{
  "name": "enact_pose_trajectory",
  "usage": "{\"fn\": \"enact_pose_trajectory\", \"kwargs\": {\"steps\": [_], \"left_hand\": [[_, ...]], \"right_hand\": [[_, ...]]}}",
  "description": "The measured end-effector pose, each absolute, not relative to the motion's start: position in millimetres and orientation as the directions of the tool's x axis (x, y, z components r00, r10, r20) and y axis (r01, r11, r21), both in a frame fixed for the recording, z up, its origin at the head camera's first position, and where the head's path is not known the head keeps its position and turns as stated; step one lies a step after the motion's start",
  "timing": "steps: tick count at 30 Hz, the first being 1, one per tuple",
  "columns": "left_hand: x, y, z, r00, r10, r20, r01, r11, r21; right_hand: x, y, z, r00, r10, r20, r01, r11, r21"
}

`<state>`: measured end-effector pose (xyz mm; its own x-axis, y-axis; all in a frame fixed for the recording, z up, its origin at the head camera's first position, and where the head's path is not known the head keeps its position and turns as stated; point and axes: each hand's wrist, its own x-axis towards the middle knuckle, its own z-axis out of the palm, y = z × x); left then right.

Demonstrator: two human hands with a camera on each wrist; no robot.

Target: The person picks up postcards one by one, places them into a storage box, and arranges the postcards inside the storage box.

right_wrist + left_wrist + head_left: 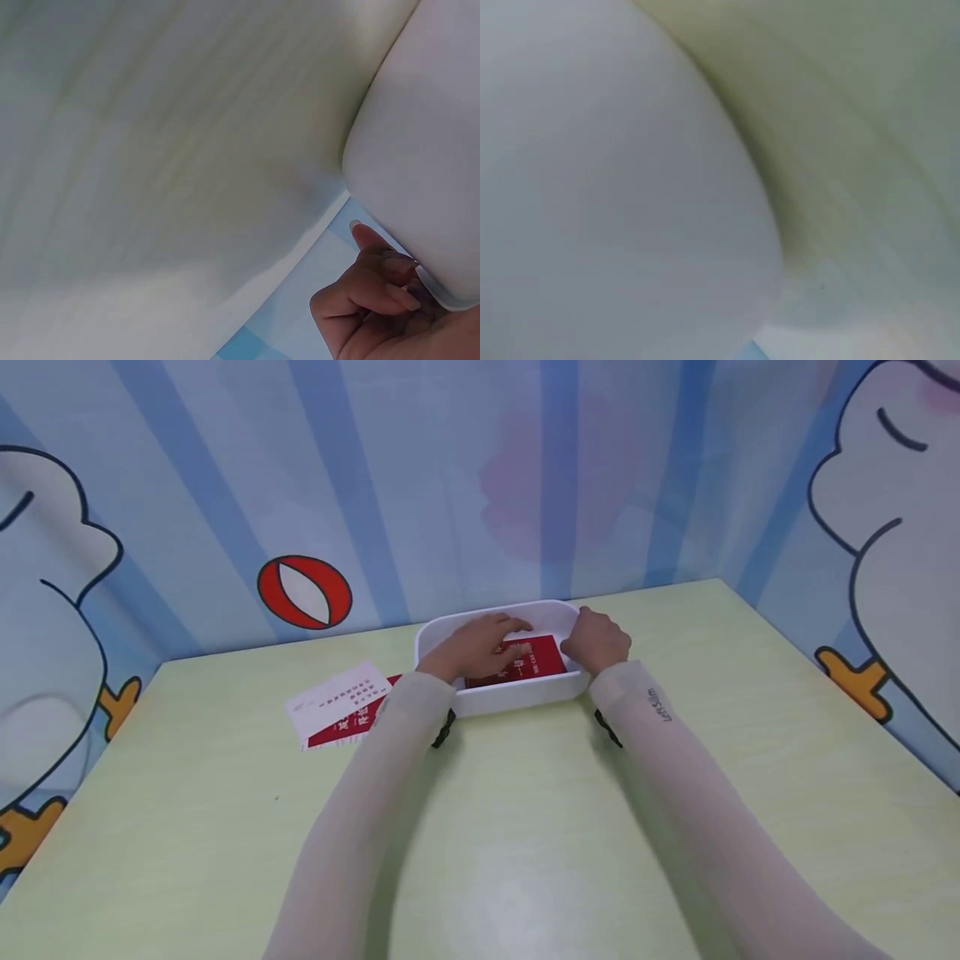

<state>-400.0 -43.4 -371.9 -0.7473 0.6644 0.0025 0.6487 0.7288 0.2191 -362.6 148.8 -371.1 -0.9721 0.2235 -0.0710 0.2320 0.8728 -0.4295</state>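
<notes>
A white plastic bin [517,695] stands on the table near the back wall. Inside it lies a red card [542,658] with white printed characters. My left hand [480,647] reaches over the bin's left part, its fingers and thumb spread over the card, partly covering it. With curled fingers, my right hand [597,639] grips the bin's right rim; the right wrist view shows those fingers [375,289] bent at the edge of the white wall [420,165]. In the left wrist view the bin's side [615,187] fills much of the picture and the left hand is out of sight.
Left of the bin, a white printed paper [337,700] overlaps a red printed sheet [348,724] on the pale green table [517,827]. Behind them rises a blue striped backdrop [450,485] with cartoon figures. The left sleeve partly hides the red sheet.
</notes>
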Motion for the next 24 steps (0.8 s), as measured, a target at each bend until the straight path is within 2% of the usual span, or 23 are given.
{"fn": "enact_pose_trajectory", "kwargs": {"steps": [24], "left_hand": [[-389.4,-70.0,-346.6,-0.785,0.605,0.131,0.613,0.732,0.297]], "right_hand": [[-364.4,149.8,-366.1,-0.969,0.229,-0.089,0.245,0.87,-0.427]]}}
